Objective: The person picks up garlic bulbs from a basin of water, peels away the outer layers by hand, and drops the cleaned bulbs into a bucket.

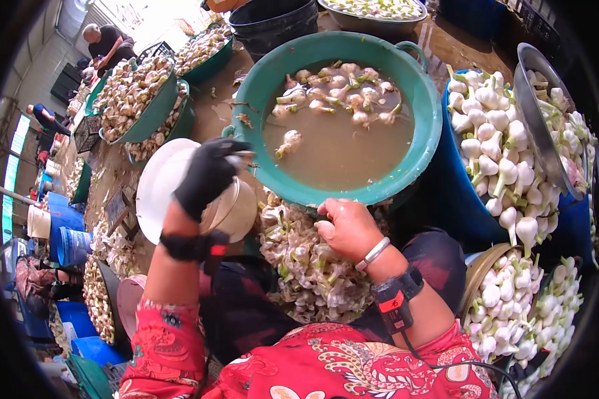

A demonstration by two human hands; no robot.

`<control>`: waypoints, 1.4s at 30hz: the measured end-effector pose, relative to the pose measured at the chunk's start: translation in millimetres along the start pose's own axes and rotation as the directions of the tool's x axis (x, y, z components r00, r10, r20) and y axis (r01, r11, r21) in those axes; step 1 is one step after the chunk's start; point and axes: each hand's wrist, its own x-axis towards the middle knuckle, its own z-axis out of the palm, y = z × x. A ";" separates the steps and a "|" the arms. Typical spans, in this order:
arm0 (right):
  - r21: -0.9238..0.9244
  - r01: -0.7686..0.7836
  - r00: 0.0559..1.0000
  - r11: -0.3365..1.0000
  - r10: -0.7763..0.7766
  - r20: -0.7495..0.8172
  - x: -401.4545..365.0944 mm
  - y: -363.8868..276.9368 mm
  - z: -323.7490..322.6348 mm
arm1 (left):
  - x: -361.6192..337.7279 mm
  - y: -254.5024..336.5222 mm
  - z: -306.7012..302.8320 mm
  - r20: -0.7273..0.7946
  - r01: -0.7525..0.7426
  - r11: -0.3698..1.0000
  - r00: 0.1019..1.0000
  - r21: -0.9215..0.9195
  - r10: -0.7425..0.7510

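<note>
My left hand (pixel 209 174), in a black glove, is raised near the left rim of a green tub (pixel 426 126). Its fingers are closed around something whitish, smeared by motion. My bare right hand (pixel 347 227) is curled at the tub's near rim; what it grips, if anything, is hidden. Unpeeled garlic bulbs (pixel 339 90) float in murky water (pixel 339 156) toward the tub's far side. One garlic bulb (pixel 289 142) floats apart at the left. Under my hands lies a heap of garlic skins (pixel 319 266), between my knees.
White basins (pixel 161 179) stand beside my left hand. A blue barrel (pixel 456 173) on the right is heaped with peeled garlic (pixel 492 133), a metal basin (pixel 546 120) leaning beside it. More peeled garlic (pixel 506 299) lies at lower right. Tubs of unpeeled garlic (pixel 136 96) and a person (pixel 106 43) are behind left.
</note>
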 end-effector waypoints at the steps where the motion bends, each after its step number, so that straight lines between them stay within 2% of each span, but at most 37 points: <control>1: 0.001 0.003 1.000 1.000 -0.003 -0.006 0.5 -0.1 -1.6 | 20.2 -2.6 26.4 0.136 0.102 0.993 0.986 -0.058 -0.094; 2: 0.015 0.011 1.000 1.000 -0.011 -0.029 0.0 -0.1 -2.6 | 37.2 -16.7 54.4 0.199 -0.041 0.995 0.980 0.091 0.022; 4: 0.043 0.014 0.999 0.999 -0.012 -0.036 0.2 -1.9 -8.5 | 73.2 -11.4 87.1 0.507 -0.068 0.919 0.848 0.390 -0.153; 6: 0.013 0.017 0.998 1.000 -0.016 -0.068 0.1 -2.0 -13.2 | 97.5 -35.2 121.9 0.638 -0.075 0.893 0.725 0.445 -0.257; 8: 0.061 0.034 0.994 0.998 -0.027 -0.107 1.2 -3.9 -22.9 | 107.1 -50.8 151.2 0.643 -0.174 0.768 0.674 0.617 -0.364; 10: 0.086 0.022 0.994 0.996 -0.013 -0.107 5.4 -4.3 -34.0 | 110.0 -86.9 176.1 0.574 -0.038 0.759 0.678 0.650 -0.458; 11: 0.122 0.009 0.993 0.993 0.005 -0.114 6.2 -5.2 -38.9 | 106.2 -53.3 148.9 0.538 -0.037 0.827 0.776 0.562 -0.330; 12: 0.159 -0.005 0.993 0.987 0.024 -0.115 6.6 -6.0 -40.9 | 106.2 -59.9 145.5 0.537 -0.038 0.824 0.776 0.565 -0.332; 14: 0.204 0.021 0.991 0.979 0.007 -0.133 7.5 -4.2 -41.5 | 98.8 -74.8 138.4 0.456 0.165 0.947 0.845 0.275 -0.280; 16: 0.269 -0.010 0.961 0.963 0.083 -0.263 9.3 -9.0 -39.5 | 77.3 -33.9 101.2 0.372 0.126 0.991 0.919 0.039 -0.131; 17: 0.269 -0.043 0.962 0.962 0.113 -0.251 9.5 -9.0 -36.6 | 62.8 -21.6 91.0 0.426 0.254 0.955 0.889 -0.151 -0.169; 18: 0.314 0.013 0.951 0.949 0.085 -0.297 11.8 -3.7 -28.3 | 47.3 -8.2 83.1 0.476 0.378 0.866 0.858 -0.327 -0.194; 20: 0.480 0.121 0.949 0.869 0.041 -0.312 19.0 -1.1 -19.0 | 12.2 19.1 70.6 0.479 0.341 0.631 0.876 -0.697 0.056; 21: 0.682 0.084 0.978 0.726 0.070 -0.195 20.5 -1.0 -15.8 | -2.9 29.2 68.3 0.513 0.411 0.552 0.858 -0.725 0.035; 22: 0.834 0.004 0.996 0.552 0.070 -0.051 20.7 -1.9 -14.5 | -17.5 38.0 66.8 0.481 0.411 0.429 0.874 -0.804 0.064; 23: 0.886 -0.067 0.997 0.460 0.058 0.045 20.1 -7.2 -18.1 | -27.3 49.4 67.2 0.414 0.375 0.356 0.910 -0.856 0.038; 24: 0.916 -0.152 0.988 0.372 0.052 0.143 17.1 -15.2 -22.3 | -33.5 61.8 57.8 0.347 0.328 0.425 0.937 -0.843 -0.035; 25: 0.925 -0.127 0.992 0.358 0.064 0.112 13.5 -25.2 -21.3 | -38.1 60.9 62.0 0.272 0.281 0.324 0.959 -0.903 -0.073; 27: 0.924 -0.086 0.995 0.372 0.081 0.060 8.1 -33.8 -19.1 | -44.0 58.3 62.4 0.286 0.309 0.156 0.946 -0.938 -0.156; 28: 0.908 0.001 0.998 0.419 0.054 -0.026 9.6 -21.8 -11.0 | -44.8 60.4 60.6 0.308 0.322 0.051 0.934 -0.946 -0.182; 30: 0.824 0.103 0.986 0.558 0.053 -0.159 10.5 -26.3 -7.3 | -43.1 53.8 76.1 0.334 0.319 -0.128 0.934 -0.939 -0.126; 31: 0.679 0.205 0.965 0.705 -0.031 -0.260 13.7 -17.7 -1.2 | -42.0 51.8 84.6 0.314 0.303 -0.106 0.942 -0.947 -0.118; 32: 0.539 0.259 0.949 0.802 -0.105 -0.299 13.5 -15.3 0.5 | -41.3 51.5 87.8 0.253 0.262 0.058 0.958 -0.963 -0.132; 33: 0.532 0.273 0.943 0.801 -0.114 -0.312 13.0 -16.2 2.7 | -40.6 47.0 88.2 -0.089 -0.060 0.583 0.996 -0.810 -0.020; 34: 0.524 0.286 0.938 0.803 -0.122 -0.325 12.3 -19.3 2.0 | -39.4 42.1 89.1 -0.306 -0.346 0.879 0.919 -0.329 0.247; 35: 0.616 0.231 0.952 0.753 -0.043 -0.304 10.1 -32.6 -0.2 | -37.0 41.6 86.3 -0.318 -0.379 0.876 0.905 -0.298 0.283; 36: 0.616 0.233 0.953 0.752 -0.051 -0.299 11.5 -33.8 -1.4 | -38.4 42.2 84.7 -0.323 -0.375 0.879 0.905 -0.294 0.278; 37: 0.705 0.179 0.969 0.686 -0.001 -0.246 11.8 -32.6 -3.3 | -39.9 46.4 86.2 -0.130 -0.098 0.593 0.991 -0.799 -0.012; 38: 0.780 0.122 0.981 0.613 0.047 -0.190 11.9 -30.8 -5.5 | -40.5 53.5 84.7 0.198 0.208 0.052 0.969 -0.977 -0.145; 39: 0.742 0.126 0.973 0.659 0.062 -0.221 12.2 -33.3 -6.3 | -40.0 56.7 78.5 0.243 0.243 -0.015 0.959 -0.970 -0.146; 40: 0.738 0.116 0.972 0.665 0.078 -0.222 10.5 -31.2 -6.5 | -40.4 56.0 76.8 0.153 0.166 0.101 0.981 -0.981 -0.123; 42: 0.823 0.094 0.970 0.560 0.136 -0.203 -2.9 -20.7 -7.1 | -39.1 61.1 93.8 0.146 0.172 0.247 0.982 -0.954 -0.121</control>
